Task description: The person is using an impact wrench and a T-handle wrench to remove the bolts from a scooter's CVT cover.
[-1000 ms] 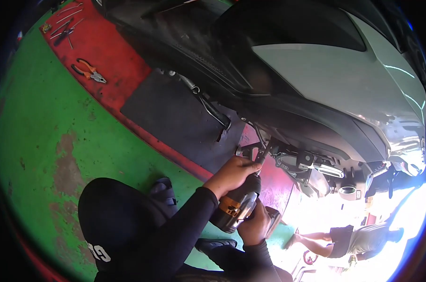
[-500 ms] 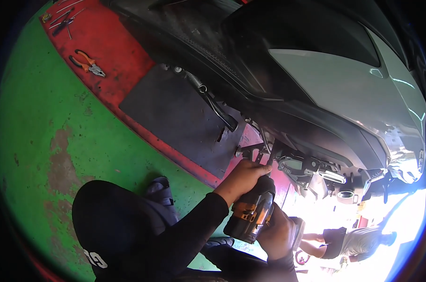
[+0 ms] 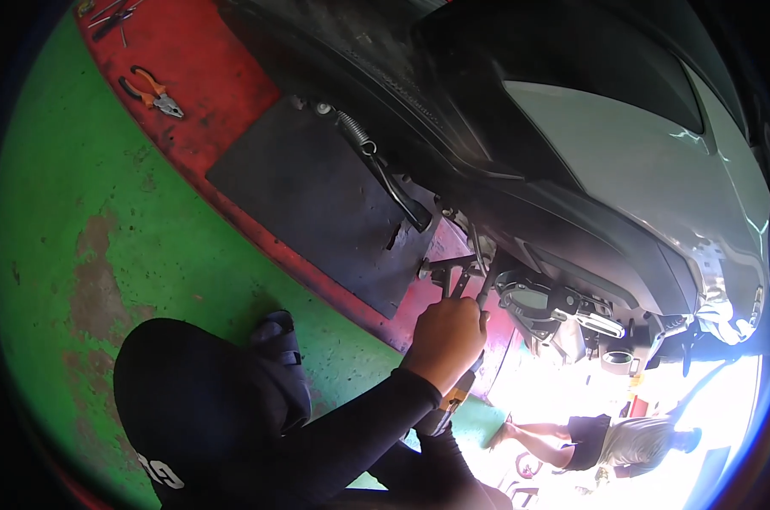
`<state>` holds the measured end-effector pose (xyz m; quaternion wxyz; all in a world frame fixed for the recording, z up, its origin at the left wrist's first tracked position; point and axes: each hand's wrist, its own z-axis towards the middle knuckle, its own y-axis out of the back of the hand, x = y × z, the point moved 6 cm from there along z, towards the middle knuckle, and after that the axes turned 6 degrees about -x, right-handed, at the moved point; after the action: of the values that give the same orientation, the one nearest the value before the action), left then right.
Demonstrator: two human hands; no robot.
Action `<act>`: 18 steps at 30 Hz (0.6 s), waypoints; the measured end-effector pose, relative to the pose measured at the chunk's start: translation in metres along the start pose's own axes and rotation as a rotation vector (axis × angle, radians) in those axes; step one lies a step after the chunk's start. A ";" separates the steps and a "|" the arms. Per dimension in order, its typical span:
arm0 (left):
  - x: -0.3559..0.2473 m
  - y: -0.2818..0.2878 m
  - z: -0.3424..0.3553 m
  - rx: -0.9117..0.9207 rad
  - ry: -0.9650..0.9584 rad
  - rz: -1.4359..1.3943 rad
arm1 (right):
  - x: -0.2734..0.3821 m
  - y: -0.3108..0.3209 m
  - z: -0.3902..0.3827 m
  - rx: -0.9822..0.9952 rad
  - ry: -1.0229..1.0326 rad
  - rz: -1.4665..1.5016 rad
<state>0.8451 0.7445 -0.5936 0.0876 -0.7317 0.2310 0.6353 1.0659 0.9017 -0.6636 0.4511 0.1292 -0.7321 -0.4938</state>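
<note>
My left hand point(image 3: 444, 340) has its fingers curled just below the scooter's metal bracket point(image 3: 443, 272), on something I cannot make out. Behind it, a black and orange power tool point(image 3: 454, 395) shows in part. My right hand is hidden under the tool and my left arm; only its dark sleeve shows. Above my hands are the grey-and-black scooter body point(image 3: 623, 178) and its side stand point(image 3: 397, 191) with a spring.
Orange-handled pliers point(image 3: 153, 95) and small tools point(image 3: 113, 24) lie on a red platform point(image 3: 215, 59), beside a dark mat point(image 3: 308, 195). My sandalled foot point(image 3: 278, 340) is on green floor point(image 3: 53, 212). Another person point(image 3: 623, 442) is at the bright lower right.
My left hand has shifted up and turned so its back faces the camera, covering much of the power tool. My right hand, seen gripping the tool earlier, is now hidden.
</note>
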 end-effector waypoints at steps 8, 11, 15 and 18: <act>0.028 -0.018 0.017 0.194 -0.068 -0.672 | -0.018 -0.010 -0.014 -0.004 -0.064 -0.282; 0.014 -0.015 0.019 0.157 -0.055 -0.453 | -0.022 -0.016 -0.020 0.001 -0.090 -0.388; 0.011 -0.013 0.019 0.138 -0.027 -0.335 | -0.021 -0.025 -0.025 0.005 -0.110 -0.524; 0.017 -0.018 0.019 0.224 0.027 -0.647 | -0.017 -0.033 -0.028 -0.010 -0.121 -0.628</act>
<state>0.8377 0.7645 -0.6164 0.3613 -0.7614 0.0562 0.5354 1.0893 0.8801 -0.6972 0.2329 0.3171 -0.6793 -0.6195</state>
